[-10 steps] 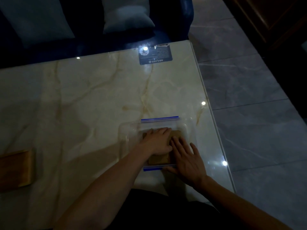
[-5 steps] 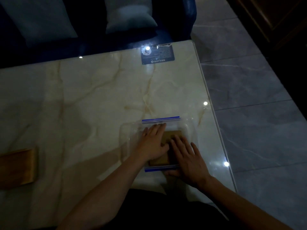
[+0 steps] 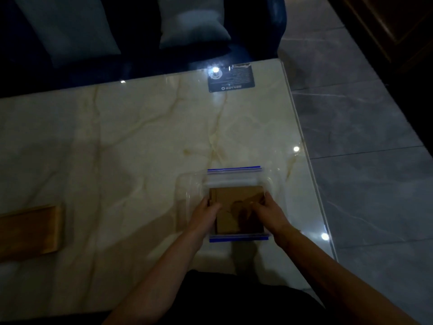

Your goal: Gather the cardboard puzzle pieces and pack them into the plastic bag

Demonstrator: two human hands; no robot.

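Observation:
A clear plastic bag (image 3: 234, 179) with blue zip strips lies near the table's front right edge. A flat stack of brown cardboard puzzle pieces (image 3: 236, 198) rests on it, between the far and near blue strips. My left hand (image 3: 205, 215) grips the stack's left edge. Over on the stack's right side, my right hand (image 3: 269, 212) holds the edge with its fingers curled onto the cardboard. Whether the pieces are inside the bag or on top of it, I cannot tell.
The marble table (image 3: 131, 146) ends close on the right, with grey floor tiles (image 3: 365, 141) beyond. A wooden block (image 3: 28, 231) lies at the left edge. A dark card (image 3: 230, 78) sits at the far edge, and a dark sofa with cushions (image 3: 192, 26) stands behind.
Both hands lay flat on top of the cardboard before. They have slid back and apart to its left and right edges, uncovering the stack's top face.

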